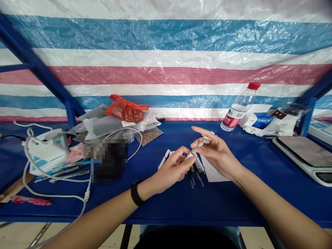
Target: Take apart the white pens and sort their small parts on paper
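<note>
As both hands meet above the blue desk (155, 207), the slim white pen part (191, 155) lies between them, long axis slanting from the left hand (169, 167) up toward the right hand (219, 152). Left: thumb and fingers closed on the barrel. Right: thumb and one finger pinch near the pointed end, forefinger extended. Thin dark rods (192, 177) lie just below. Containers: red-capped bottle (236, 112), fill level unclear; flat clear bag (149, 136) of brown bits; orange bag (124, 109), contents unclear.
</note>
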Action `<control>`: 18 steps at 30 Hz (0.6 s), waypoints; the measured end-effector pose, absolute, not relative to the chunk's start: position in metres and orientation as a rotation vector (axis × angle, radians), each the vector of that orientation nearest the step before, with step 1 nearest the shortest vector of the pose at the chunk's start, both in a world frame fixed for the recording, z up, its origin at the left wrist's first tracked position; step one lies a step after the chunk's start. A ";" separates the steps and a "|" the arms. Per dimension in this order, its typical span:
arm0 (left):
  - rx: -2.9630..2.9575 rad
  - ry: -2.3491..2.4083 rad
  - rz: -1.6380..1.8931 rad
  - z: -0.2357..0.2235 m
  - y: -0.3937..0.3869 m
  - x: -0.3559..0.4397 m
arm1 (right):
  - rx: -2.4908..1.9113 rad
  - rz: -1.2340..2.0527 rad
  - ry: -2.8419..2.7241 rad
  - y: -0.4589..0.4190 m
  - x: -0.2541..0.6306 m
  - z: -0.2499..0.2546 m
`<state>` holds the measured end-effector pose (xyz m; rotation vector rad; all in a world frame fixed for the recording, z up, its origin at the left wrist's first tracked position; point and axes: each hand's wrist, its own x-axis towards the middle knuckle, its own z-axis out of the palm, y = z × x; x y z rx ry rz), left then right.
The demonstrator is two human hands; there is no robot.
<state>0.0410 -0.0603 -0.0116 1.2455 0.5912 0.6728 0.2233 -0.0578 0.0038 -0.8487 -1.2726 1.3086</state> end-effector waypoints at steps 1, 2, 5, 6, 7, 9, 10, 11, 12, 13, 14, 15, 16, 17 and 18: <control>1.268 0.584 0.670 -0.012 -0.059 0.041 | -0.820 1.340 -1.275 -0.059 0.223 0.005; 1.294 0.586 0.672 -0.012 -0.059 0.040 | -0.798 1.342 -1.273 -0.059 0.223 0.005; 1.369 0.624 0.703 -0.011 -0.058 0.041 | -0.832 1.254 -1.252 -0.059 0.222 0.003; 1.385 0.635 0.715 -0.011 -0.058 0.041 | -0.863 1.235 -1.241 -0.058 0.221 0.002; 1.390 0.640 0.721 -0.010 -0.058 0.041 | -0.889 1.235 -1.230 -0.057 0.222 0.001; 1.372 0.635 0.718 -0.009 -0.059 0.041 | -0.894 1.302 -1.208 -0.056 0.223 0.002; 1.350 0.633 0.710 -0.009 -0.059 0.041 | -0.874 1.356 -1.196 -0.056 0.224 0.003; 1.321 0.632 0.703 -0.008 -0.060 0.040 | -0.846 1.407 -1.186 -0.056 0.225 0.005; 1.292 0.630 0.694 -0.008 -0.060 0.040 | -0.822 1.445 -1.183 -0.057 0.225 0.006; 1.268 0.625 0.687 -0.008 -0.060 0.040 | -0.809 1.459 -1.185 -0.057 0.225 0.007; 1.249 0.619 0.683 -0.009 -0.060 0.040 | -0.815 1.441 -1.190 -0.058 0.224 0.007; 1.235 0.613 0.683 -0.009 -0.061 0.040 | -0.836 1.396 -1.192 -0.058 0.223 0.007; 1.228 0.607 0.685 -0.009 -0.061 0.040 | -0.864 1.346 -1.189 -0.058 0.221 0.006; 1.221 0.603 0.686 -0.009 -0.060 0.040 | -0.889 1.307 -1.178 -0.058 0.220 0.005; 1.215 0.600 0.687 -0.009 -0.060 0.040 | -0.902 1.287 -1.159 -0.058 0.219 0.005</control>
